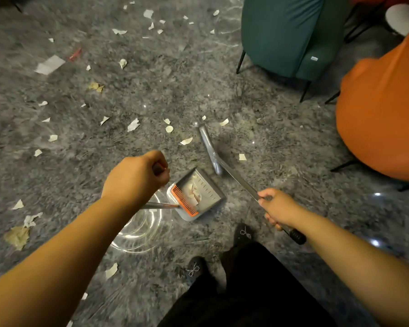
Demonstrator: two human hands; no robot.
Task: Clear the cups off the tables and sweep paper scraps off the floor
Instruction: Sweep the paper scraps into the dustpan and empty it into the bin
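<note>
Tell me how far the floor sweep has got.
Done: a few scraps lie in the dustpan. In hand: left hand grips the dustpan handle, right hand holds the broom. Left: many paper scraps across the floor. No cups or tables in view.

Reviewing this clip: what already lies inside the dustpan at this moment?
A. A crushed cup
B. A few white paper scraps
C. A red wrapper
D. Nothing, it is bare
B: white paper scraps show in the grey dustpan beside its orange comb, while the left hand grips the dustpan's handle and the right hand grips the broom.
</note>
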